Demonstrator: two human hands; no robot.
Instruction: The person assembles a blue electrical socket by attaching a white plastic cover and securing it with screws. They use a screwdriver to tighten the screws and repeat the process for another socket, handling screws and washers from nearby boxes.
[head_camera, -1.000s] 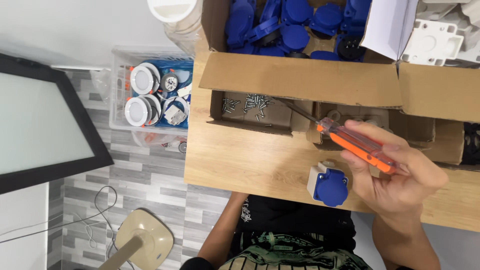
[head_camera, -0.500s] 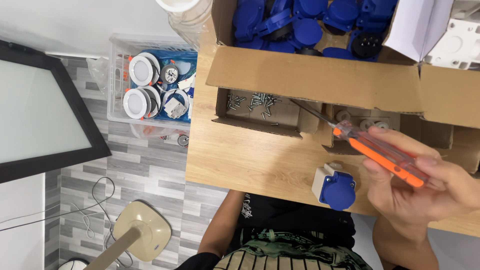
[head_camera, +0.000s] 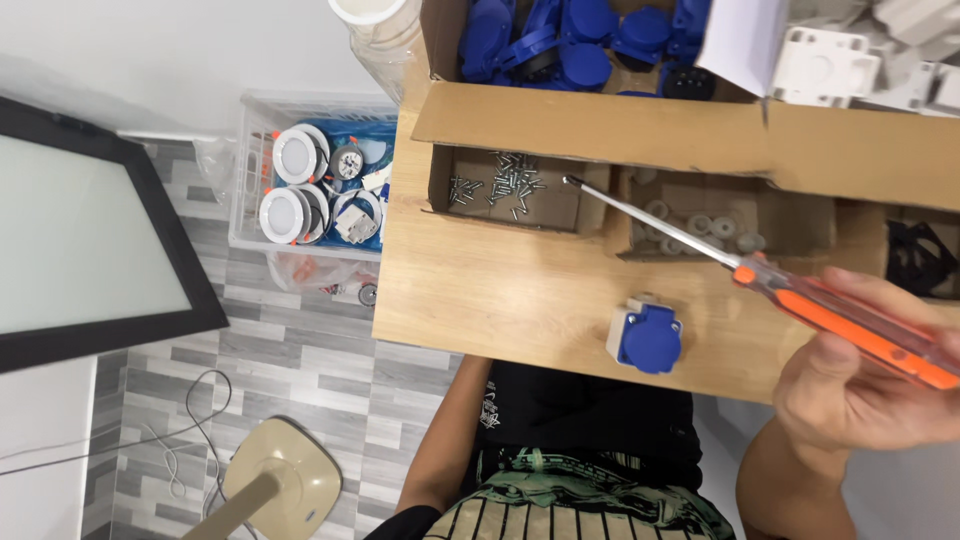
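Screwdriver (head_camera: 800, 300): it had a translucent orange handle and a long thin steel shaft, and you held it in your right hand (head_camera: 865, 385), fingers (head_camera: 880, 300) wrapped shut round the handle. It lay slanted above the wooden counter (head_camera: 480, 290), tip over the edge of the small cardboard tray of screws (head_camera: 500, 185). Just below the shaft, a blue round socket (head_camera: 645, 335) in a white housing sat near the counter's front edge, apart from your hand. The big carton of blue socket parts (head_camera: 590, 50) stood behind. Your left hand stayed out of view, below the counter.
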